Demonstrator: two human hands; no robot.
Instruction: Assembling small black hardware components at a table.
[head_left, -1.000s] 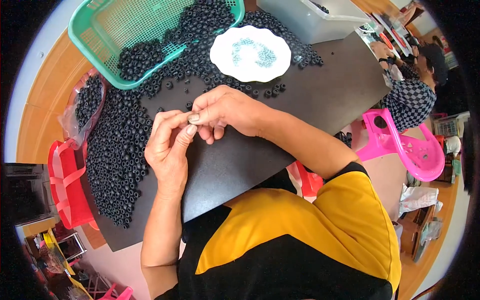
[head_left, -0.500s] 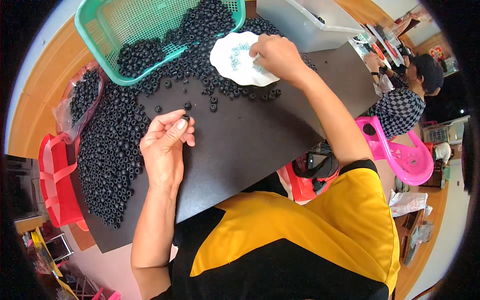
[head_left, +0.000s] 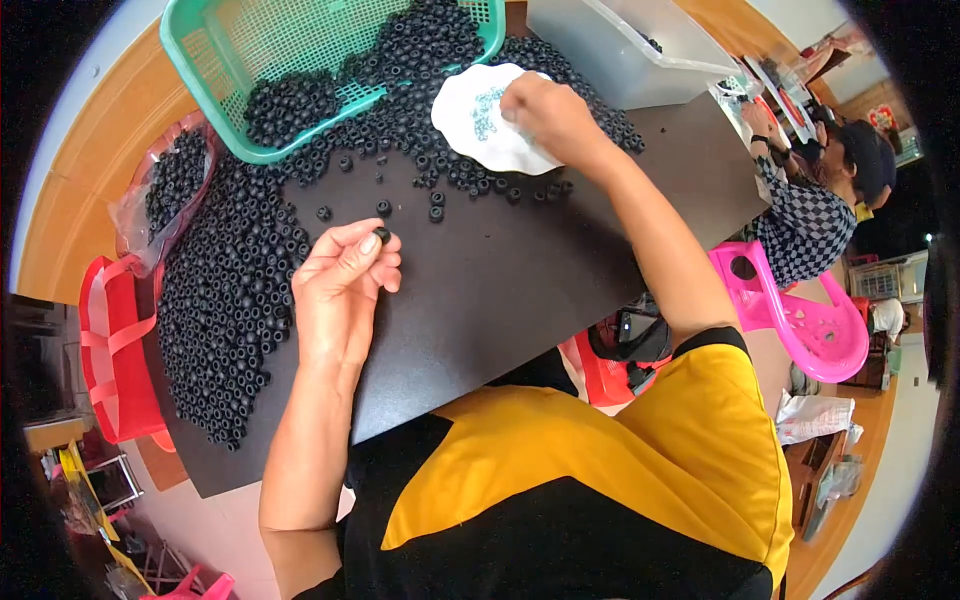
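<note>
Between thumb and fingertips, my left hand [head_left: 346, 265] pinches one small black ring-shaped part [head_left: 382, 235] above the dark table [head_left: 470, 290]. My right hand [head_left: 552, 112] is over a white scalloped plate [head_left: 462, 128], its fingers bent down and pressed together. Tiny bluish-clear pieces [head_left: 485, 115] lie on that plate; whether the right fingertips hold one is hidden. Just beyond my left hand, a few loose black parts lie on the table. A large heap of the same black parts [head_left: 228, 290] spreads left of my left hand and runs back behind the plate.
A green mesh basket [head_left: 255, 155] with black parts stands at the far left. Behind my right hand is a translucent plastic bin [head_left: 625, 70]. A clear bag [head_left: 140, 225] and red bag [head_left: 125, 360] are at the left edge. A person [head_left: 800, 215] sits by a pink chair [head_left: 820, 335].
The view has shifted slightly, so most things appear a little farther right. My right hand stays over the plate, and my left hand keeps its pinch on the black part.
</note>
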